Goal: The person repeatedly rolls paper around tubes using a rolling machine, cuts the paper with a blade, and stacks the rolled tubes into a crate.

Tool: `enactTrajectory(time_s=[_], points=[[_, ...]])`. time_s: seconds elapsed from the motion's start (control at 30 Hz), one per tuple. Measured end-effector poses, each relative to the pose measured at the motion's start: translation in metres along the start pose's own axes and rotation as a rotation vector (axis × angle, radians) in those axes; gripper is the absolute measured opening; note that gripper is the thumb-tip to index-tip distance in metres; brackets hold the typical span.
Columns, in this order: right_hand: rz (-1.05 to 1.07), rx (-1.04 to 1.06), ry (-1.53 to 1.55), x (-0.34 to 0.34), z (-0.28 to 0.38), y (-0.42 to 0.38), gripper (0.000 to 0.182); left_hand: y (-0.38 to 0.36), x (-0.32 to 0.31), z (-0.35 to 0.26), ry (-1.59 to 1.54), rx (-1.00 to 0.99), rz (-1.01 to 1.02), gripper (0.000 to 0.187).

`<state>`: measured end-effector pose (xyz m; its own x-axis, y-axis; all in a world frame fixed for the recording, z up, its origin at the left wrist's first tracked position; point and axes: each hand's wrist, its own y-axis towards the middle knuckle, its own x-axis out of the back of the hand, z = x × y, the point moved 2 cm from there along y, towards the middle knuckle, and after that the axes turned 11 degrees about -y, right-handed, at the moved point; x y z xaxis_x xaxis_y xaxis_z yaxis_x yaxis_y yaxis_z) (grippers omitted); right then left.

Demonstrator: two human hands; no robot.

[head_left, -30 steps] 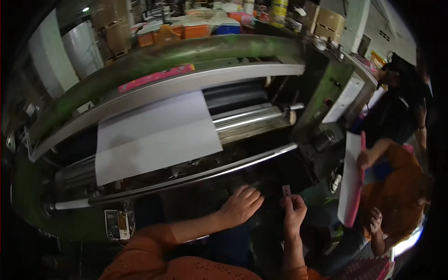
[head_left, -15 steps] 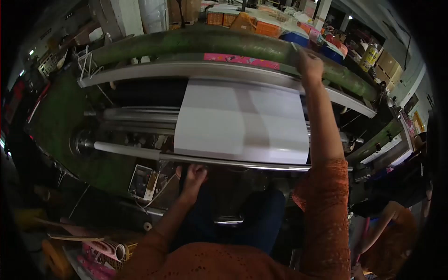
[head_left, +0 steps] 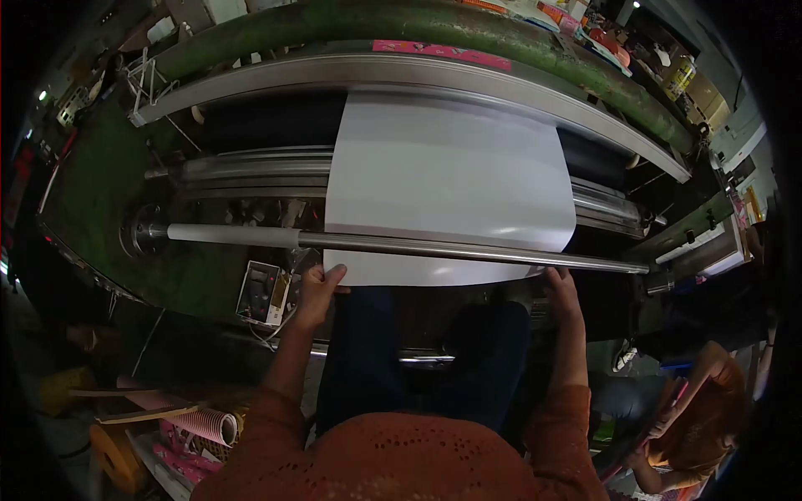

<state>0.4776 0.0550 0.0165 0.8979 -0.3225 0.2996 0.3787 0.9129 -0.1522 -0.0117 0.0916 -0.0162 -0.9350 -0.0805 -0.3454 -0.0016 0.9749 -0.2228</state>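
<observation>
- White paper sheet [head_left: 447,179] now hangs further down the machine than half a second ago: its lower edge has come below the steel bar [head_left: 468,248] and curves toward the person's lap.
- Both hands have come to that lower edge. The left hand [head_left: 316,288] pinches the near left corner of the sheet between thumb and fingers; half a second ago it was lower, at the dark frame under the bar.
- The right hand [head_left: 561,288] has dropped from the green roller [head_left: 434,25] at the top of the machine to the sheet's right lower corner, just under the bar. Its fingers curl there, but whether they grip the paper or only touch it I cannot tell.
- Judging by this, the sheet is being drawn through under the bar, with the pull shared at both corners.
- Containers: at the lower left stands a crowded heap with a pink-and-white paper roll [head_left: 205,424] lying in it; what holds it is too dark to tell.
- A small control box [head_left: 263,292] sits on the green frame just beside the left hand.
- Another person's orange sleeve [head_left: 710,392] shows at the far right, well apart from the sheet.
</observation>
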Motion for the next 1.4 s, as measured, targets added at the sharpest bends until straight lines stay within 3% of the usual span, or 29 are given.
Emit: enactTrajectory(time_s=[0.07,0.13,0.2,0.33,0.37,0.43,0.53,0.6,0.63,0.7,0.73,0.83,0.9,0.97,1.0,1.03,1.17,1.23,1.4], points=[[0.186,-0.092,-0.012,0.009,-0.027,0.02,0.04,-0.013,0.005,-0.002,-0.013,0.001,0.026,0.025],[0.238,-0.077,0.078,0.014,-0.037,0.013,0.033,-0.026,0.004,-0.009,-0.027,-0.008,0.045,0.026],[0.139,-0.194,0.011,0.025,-0.035,-0.007,0.028,-0.038,-0.001,-0.023,-0.037,0.008,0.033,0.026],[0.127,-0.14,0.187,0.044,0.006,-0.045,0.027,-0.057,-0.011,-0.055,0.001,0.057,0.008,0.025],[0.114,-0.175,0.165,0.051,0.026,-0.051,0.027,-0.061,-0.017,-0.068,-0.109,0.074,-0.002,0.023],[-0.06,-0.141,-0.231,0.063,0.075,-0.064,0.026,-0.059,-0.021,-0.077,-0.222,0.097,-0.01,0.021],[-0.577,0.455,-0.709,0.06,0.131,-0.08,0.035,-0.049,-0.028,-0.086,-0.36,0.052,0.018,0.019],[-0.37,0.802,-0.91,0.012,0.196,-0.111,0.045,-0.047,-0.037,-0.094,-0.426,0.075,-0.046,0.015],[-0.247,0.797,-1.065,-0.008,0.203,-0.113,0.042,-0.045,-0.039,-0.096,-0.421,0.082,-0.043,0.015],[-0.109,1.003,-1.219,-0.019,0.187,-0.088,0.03,-0.04,-0.043,-0.1,-0.478,0.082,-0.036,0.012],[-0.123,0.993,-1.166,-0.022,0.192,-0.073,0.017,-0.037,-0.044,-0.1,-0.475,0.088,-0.039,0.012],[-0.036,0.859,-1.107,-0.031,0.198,-0.027,0.011,-0.038,-0.051,-0.1,-0.566,0.018,-0.064,0.015],[0.087,0.81,-1.056,-0.032,0.188,0.002,0.01,-0.048,-0.071,-0.1,-0.136,-0.331,-0.067,0.018],[0.206,0.769,-1.008,-0.034,0.18,0.019,0.01,-0.058,-0.112,-0.095,0.811,-0.951,0.187,0.023],[0.263,0.689,-0.949,-0.035,0.176,0.023,0.009,-0.057,-0.132,-0.089,0.971,-1.032,0.257,0.028],[0.317,0.606,-0.889,-0.035,0.172,0.025,0.008,-0.054,-0.147,-0.085,1.132,-1.11,0.333,0.034],[0.307,0.59,-0.898,-0.039,0.162,0.017,0.011,-0.014,-0.155,-0.05,1.279,-1.303,0.302,0.041],[-0.113,0.794,-1.064,-0.048,0.16,-0.006,0.014,-0.008,-0.156,-0.048,1.409,-1.358,0.241,0.046],[-0.331,0.957,-0.953,-0.109,0.142,-0.063,0.021,-0.006,-0.163,-0.049,1.466,-1.355,0.216,0.044]])
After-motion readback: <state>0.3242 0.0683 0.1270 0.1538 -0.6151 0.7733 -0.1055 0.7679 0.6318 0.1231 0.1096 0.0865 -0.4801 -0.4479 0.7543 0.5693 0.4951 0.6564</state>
